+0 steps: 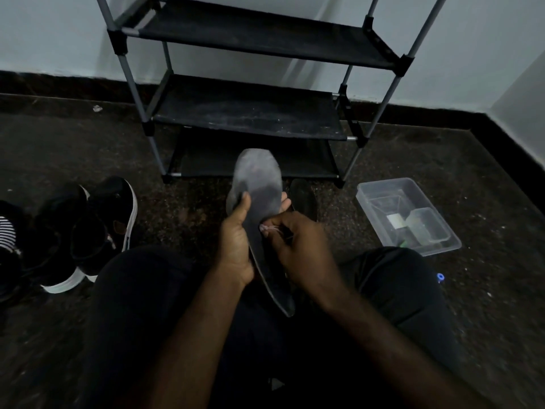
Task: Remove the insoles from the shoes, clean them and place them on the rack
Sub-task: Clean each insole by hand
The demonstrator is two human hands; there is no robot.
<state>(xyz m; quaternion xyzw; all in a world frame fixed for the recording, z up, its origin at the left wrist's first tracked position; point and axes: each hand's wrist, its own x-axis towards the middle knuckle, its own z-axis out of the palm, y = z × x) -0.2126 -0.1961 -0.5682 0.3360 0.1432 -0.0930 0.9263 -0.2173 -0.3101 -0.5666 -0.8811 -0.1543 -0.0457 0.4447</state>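
Home, most likely a room corner used for footwear. Evidence:
- cheap tube-and-fabric shoe rack [250, 113], shelves dusty, standing against a pale painted wall [59, 33]
- dark speckled stone floor [442, 172] with black skirting [59, 84]; two walls meet at the right
- worn shoes [112, 208] lined up on the floor left of the rack
- clear plastic box [383, 183] with small bits inside, on the floor to the right of the rack
- person sits on the floor in dark trousers, no bench or counter
- dim light, domestic clutter only
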